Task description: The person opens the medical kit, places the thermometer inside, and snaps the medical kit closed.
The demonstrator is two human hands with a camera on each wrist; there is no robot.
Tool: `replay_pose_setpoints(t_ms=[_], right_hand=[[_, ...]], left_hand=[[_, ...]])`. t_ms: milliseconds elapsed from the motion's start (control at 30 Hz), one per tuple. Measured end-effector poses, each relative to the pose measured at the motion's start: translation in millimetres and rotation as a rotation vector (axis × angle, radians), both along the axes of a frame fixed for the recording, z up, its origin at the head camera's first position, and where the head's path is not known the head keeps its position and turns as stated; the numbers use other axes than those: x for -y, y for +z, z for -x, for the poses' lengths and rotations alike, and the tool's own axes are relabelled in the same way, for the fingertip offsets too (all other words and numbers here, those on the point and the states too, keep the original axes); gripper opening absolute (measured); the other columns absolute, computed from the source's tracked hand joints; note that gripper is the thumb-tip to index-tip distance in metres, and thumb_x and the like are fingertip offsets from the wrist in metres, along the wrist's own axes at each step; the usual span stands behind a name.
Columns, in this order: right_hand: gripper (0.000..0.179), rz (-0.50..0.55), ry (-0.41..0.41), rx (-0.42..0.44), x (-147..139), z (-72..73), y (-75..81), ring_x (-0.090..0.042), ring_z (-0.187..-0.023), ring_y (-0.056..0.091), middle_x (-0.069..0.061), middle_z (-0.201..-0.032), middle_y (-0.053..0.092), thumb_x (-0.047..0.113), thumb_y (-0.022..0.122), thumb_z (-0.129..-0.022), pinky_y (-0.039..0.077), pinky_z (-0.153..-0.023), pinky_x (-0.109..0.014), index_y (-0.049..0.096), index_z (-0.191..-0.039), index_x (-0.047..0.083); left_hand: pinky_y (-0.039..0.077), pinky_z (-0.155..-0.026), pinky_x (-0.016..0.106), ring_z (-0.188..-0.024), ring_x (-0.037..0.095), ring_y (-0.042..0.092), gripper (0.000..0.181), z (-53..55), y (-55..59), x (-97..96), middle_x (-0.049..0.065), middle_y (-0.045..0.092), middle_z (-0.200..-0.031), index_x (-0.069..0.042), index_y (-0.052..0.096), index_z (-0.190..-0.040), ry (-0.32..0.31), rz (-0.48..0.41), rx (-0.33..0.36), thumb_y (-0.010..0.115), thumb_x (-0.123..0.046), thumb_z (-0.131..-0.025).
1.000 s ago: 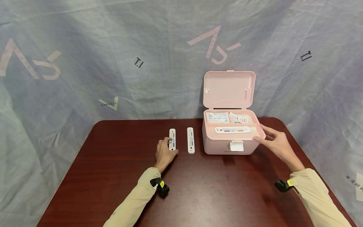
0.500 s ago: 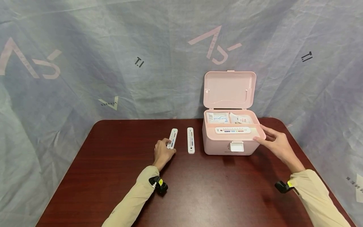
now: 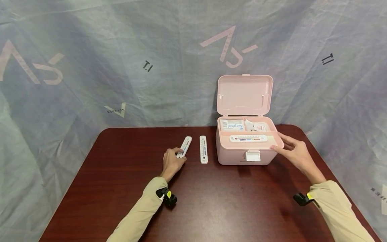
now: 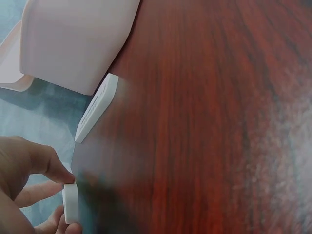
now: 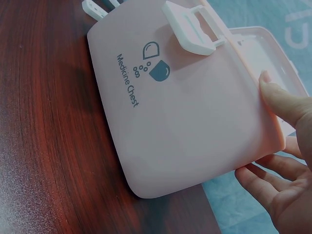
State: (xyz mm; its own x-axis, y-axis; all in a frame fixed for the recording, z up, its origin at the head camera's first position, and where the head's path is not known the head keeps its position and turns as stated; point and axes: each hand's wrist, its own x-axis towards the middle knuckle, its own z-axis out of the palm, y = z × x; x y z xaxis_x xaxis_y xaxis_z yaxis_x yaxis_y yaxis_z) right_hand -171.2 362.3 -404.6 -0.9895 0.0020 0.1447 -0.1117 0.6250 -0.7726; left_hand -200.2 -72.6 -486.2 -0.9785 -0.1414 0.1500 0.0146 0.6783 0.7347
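Note:
A white wall thermometer with coloured bands is pinched near its lower end by my left hand. It slants up and right over the tabletop; in the left wrist view the thumb and fingers grip the end of this white strip. Just right of it, a second thermometer lies upright in view on the table. My right hand holds the right side of a pink medicine chest, thumb on the front rim and fingers along the side wall. A third thermometer lies across the chest's front tray.
The chest's lid stands raised at the back. Its rear compartments hold a "Surgical" packet and other white packets. A white latch hangs on its front. Grey printed cloth hangs behind the dark wooden table.
My left hand has shifted slightly left, and the thermometer in it has turned from nearly straight to slanted, its top leaning right. My right hand stays on the chest.

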Motion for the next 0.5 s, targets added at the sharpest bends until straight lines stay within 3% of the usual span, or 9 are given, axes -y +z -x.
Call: replay_pose_setpoints(t_ms=[200,500], right_hand=[[0.071,0.015,-0.019,0.012,0.5,-0.6,0.5,-0.035,-0.115,0.052,-0.019,-0.140,0.044,0.032,0.072,-0.084,0.047,-0.069,-0.010,0.041,-0.144,0.011],[0.071,0.025,-0.014,0.011,0.7,-0.9,0.6,-0.034,-0.115,0.053,-0.020,-0.141,0.043,0.032,0.072,-0.084,0.048,-0.070,-0.011,0.041,-0.144,0.012]], left_hand=[[0.045,-0.078,0.043,-0.092,0.029,0.057,0.032,-0.2,4.8,1.4,0.013,0.063,-0.101,-0.009,0.074,-0.101,-0.029,-0.027,-0.019,0.074,-0.013,-0.069],[0.045,-0.073,0.040,-0.088,0.026,0.057,0.029,-1.6,15.4,1.5,0.011,0.063,-0.101,-0.011,0.074,-0.098,-0.050,-0.040,-0.043,0.073,-0.011,-0.069]])
